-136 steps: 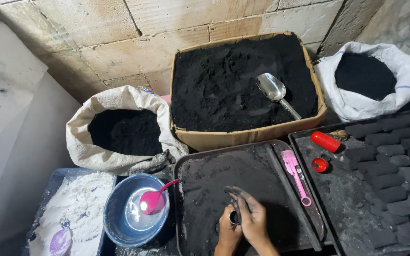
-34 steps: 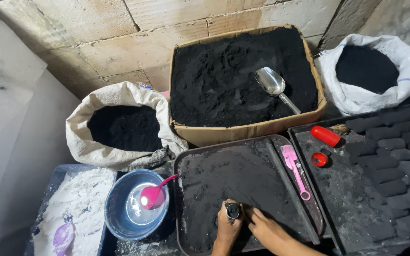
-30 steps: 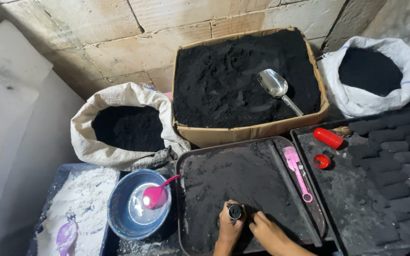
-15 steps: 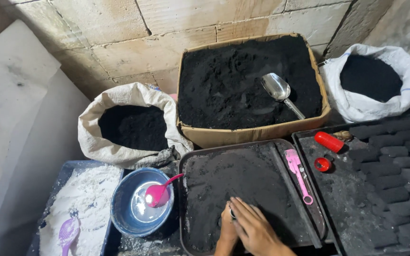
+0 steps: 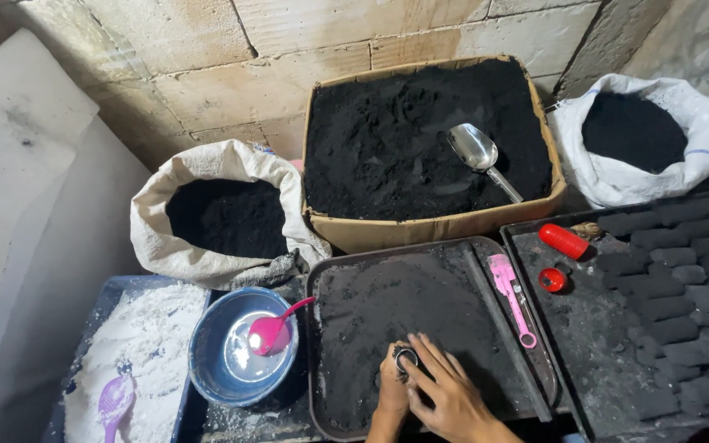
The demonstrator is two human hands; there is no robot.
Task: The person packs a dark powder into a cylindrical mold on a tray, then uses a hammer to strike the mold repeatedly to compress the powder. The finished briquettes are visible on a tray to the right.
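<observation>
Since half a second ago the right hand (image 5: 451,399) has slid off the small metal mould (image 5: 405,358); the left hand (image 5: 393,385) grips it upright, steadied at the tray's (image 5: 322,410) near edge, right fingers spread, empty.

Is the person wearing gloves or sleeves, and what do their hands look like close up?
No gloves and no sleeves show: both hands are bare, as are the wrists and forearms in view. The left hand is smudged with black powder, mostly over the fingers. The right hand looks cleaner, with only light dusting. No watch, ring or bracelet is visible on either.
</observation>
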